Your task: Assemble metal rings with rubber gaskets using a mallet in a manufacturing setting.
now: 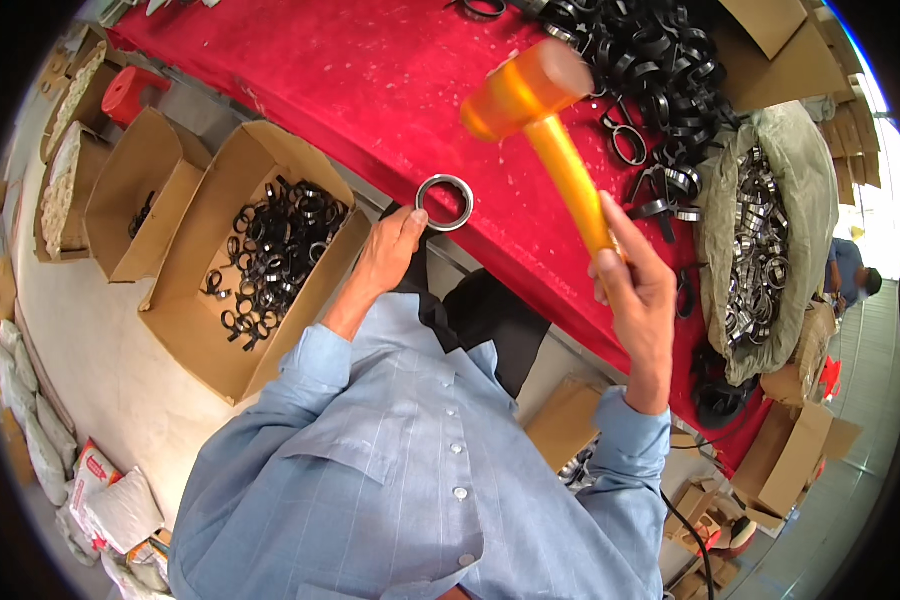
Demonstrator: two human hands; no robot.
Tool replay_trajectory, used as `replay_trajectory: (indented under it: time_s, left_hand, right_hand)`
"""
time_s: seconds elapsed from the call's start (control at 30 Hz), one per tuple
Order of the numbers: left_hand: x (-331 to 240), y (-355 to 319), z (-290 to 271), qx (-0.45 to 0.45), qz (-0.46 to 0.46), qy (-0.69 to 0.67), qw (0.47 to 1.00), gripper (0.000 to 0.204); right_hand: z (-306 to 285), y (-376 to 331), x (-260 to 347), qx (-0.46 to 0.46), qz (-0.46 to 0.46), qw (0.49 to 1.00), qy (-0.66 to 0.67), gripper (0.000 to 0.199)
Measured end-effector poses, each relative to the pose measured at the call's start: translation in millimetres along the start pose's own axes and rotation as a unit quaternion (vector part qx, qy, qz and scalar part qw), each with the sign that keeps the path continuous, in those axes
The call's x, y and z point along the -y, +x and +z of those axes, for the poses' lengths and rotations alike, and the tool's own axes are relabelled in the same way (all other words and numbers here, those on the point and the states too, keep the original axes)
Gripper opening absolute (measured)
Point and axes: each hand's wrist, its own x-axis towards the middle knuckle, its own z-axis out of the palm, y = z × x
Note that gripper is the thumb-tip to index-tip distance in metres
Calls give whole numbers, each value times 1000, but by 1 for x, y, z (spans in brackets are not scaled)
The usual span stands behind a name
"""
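Note:
My left hand (pixel 391 245) is closed, pinching a shiny metal ring (pixel 460 217) at its lower left edge, by the near edge of the red-covered table (pixel 370 100). A dark band seems to line the inside of the ring. In my right hand (pixel 638 285) is a mallet (pixel 560 165) with a yellow handle and a thick orange head. The fingers wrap round the handle's lower end. Its head is raised up and to the right of the ring, apart from it, and is slightly blurred.
A heap of black rings (pixel 660 60) covers the table's far right. Beside it a lined sack (pixel 810 220) holds many metal rings. To my left, a cardboard box (pixel 185 310) contains black rings, with more boxes behind. A person (pixel 848 272) is far off at the right.

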Motion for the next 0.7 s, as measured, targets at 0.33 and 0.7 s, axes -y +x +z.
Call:
replay_trajectory:
  time_s: [0.33, 0.7]
  left_hand:
    - [-4, 2, -1, 3, 8, -6, 1000, 55]
    - [-89, -48, -13, 101, -41, -207, 972, 35]
  right_hand:
    - [-7, 16, -19, 48, 90, 993, -63, 48]
    - [14, 29, -104, -220, -183, 883, -371, 49]
